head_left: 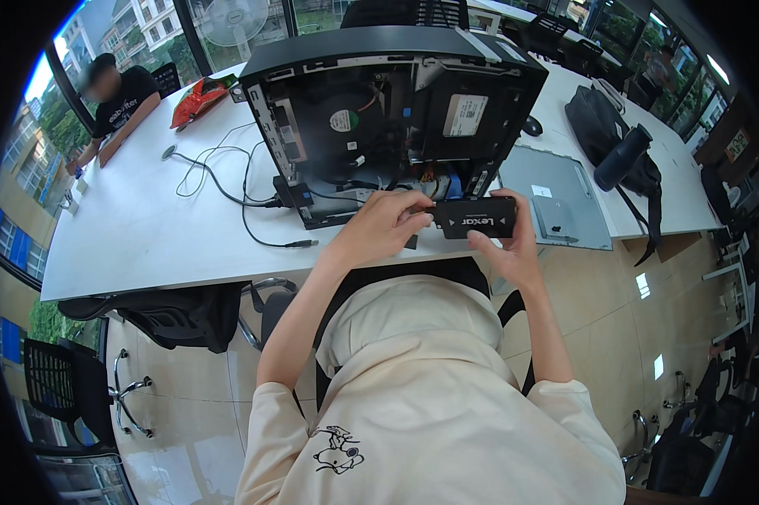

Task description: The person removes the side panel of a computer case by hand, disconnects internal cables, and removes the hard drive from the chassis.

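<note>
In my right hand is a flat black solid-state drive, gripped at its right end between thumb and fingers. The fingers of my left hand pinch at the drive's left end, on what looks like a small dark cable connector; the fingertips partly hide it. Just behind both hands stands an opened black desktop computer case, its inside facing me. A fan, a metal-cased drive and bundled wires show in it.
Loose cables spread over the white table left of the case. A grey side panel lies right, a small square drive on it. Beyond are a mouse, black bag and dark bottle. A person sits far left.
</note>
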### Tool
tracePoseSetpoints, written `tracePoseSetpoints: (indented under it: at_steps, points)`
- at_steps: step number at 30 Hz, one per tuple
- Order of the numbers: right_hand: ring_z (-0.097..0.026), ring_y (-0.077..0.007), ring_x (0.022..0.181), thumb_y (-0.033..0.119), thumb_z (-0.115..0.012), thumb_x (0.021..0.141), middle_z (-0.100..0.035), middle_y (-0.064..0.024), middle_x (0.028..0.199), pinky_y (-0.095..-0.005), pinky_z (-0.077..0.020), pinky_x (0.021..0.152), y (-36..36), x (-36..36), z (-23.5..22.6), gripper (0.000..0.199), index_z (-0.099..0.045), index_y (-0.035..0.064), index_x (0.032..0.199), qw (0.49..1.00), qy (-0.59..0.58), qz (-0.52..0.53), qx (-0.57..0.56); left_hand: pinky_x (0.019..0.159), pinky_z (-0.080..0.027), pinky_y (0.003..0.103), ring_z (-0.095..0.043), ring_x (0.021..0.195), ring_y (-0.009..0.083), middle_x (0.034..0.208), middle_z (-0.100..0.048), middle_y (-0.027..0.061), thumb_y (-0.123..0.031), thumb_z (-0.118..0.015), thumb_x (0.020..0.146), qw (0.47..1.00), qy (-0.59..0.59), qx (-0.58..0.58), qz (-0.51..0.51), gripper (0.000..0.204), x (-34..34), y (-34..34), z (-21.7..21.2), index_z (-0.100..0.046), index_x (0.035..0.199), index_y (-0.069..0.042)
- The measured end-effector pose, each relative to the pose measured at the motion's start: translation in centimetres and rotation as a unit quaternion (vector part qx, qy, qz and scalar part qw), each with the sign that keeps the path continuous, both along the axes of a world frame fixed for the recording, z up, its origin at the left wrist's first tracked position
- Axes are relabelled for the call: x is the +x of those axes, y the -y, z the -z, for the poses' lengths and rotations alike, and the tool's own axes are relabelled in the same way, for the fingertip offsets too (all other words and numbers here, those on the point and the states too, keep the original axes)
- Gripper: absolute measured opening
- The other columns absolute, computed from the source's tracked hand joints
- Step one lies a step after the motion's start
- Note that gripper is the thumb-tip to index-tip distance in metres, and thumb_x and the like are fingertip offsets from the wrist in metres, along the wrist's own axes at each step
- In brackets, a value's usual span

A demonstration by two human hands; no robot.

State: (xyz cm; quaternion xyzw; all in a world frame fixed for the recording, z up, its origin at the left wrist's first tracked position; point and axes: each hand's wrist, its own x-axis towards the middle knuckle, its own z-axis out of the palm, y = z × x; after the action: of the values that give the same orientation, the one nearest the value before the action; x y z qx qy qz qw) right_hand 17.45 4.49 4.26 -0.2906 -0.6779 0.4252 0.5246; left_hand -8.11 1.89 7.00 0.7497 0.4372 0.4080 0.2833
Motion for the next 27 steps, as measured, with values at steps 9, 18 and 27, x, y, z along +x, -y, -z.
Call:
tracePoseSetpoints:
  at_steps: [9,18,27]
  points:
    - [-0.07,-0.0201,0.104,-0.01,-0.066,0.095,-0.069,-0.0121,0.117,-0.0373,-0.062,0.09,-1.0,-4.0,0.7,0.031,-0.063,-0.0042,0.126,0.991,-0.111,-0.068,0.026,0.07,-0.052,0.032,-0.067,0.074,0.0182,0.091,-0.073,0.0124,-0.004,-0.068,0.094,0.993,0.077,0.049,-0.073,0.029,0.9,0.4,0.6,-0.065,0.122,0.0]
    - [-0.071,-0.0191,0.1,-0.01,-0.069,0.091,-0.073,-0.012,0.104,-0.031,-0.0576,0.085,-1.2,-7.2,-2.9,0.028,-0.065,-0.0031,0.118,0.944,0.052,0.0,0.327,0.087,-0.057,0.04,-0.072,0.096,0.0331,0.117,-0.068,0.0194,-0.001,-0.065,0.089,0.979,0.023,0.096,-0.18,0.047,0.7,4.5,2.7,-0.052,0.135,0.002]
    - [-0.072,-0.0187,0.096,-0.011,-0.075,0.086,-0.071,-0.0131,0.112,-0.0292,-0.0596,0.084,-1.5,-9.1,-1.9,0.026,-0.066,-0.0034,0.11,0.97,-0.082,0.049,0.222,0.091,-0.055,0.041,-0.069,0.108,0.0318,0.12,-0.068,0.017,-0.007,-0.067,0.092,0.973,0.068,0.171,-0.137,0.042,0.3,1.4,5.4,-0.055,0.131,0.0]
